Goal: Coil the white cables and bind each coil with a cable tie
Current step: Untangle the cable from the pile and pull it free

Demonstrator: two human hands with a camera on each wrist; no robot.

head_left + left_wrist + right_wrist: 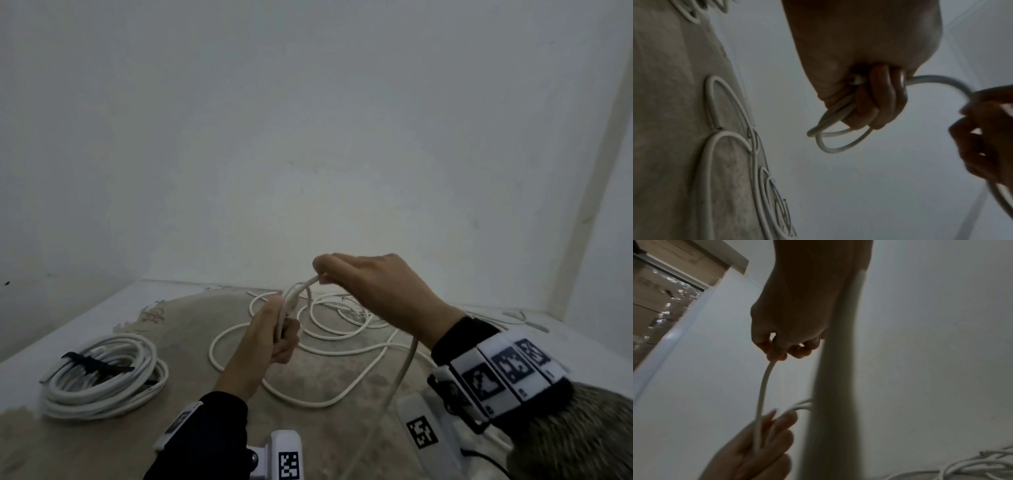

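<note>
No words, brand names or numbers can be read in any of the three views. The only markings are black-and-white square coded patterns, which carry no legible characters. Three of them sit in a row on the white band (507, 370) around the right wrist, one sits on the white block (422, 432) under that wrist, and one sits on the white mount (288, 463) by the left wrist. Small dark marks beneath the patterns on the band are too blurred to make out.
</note>
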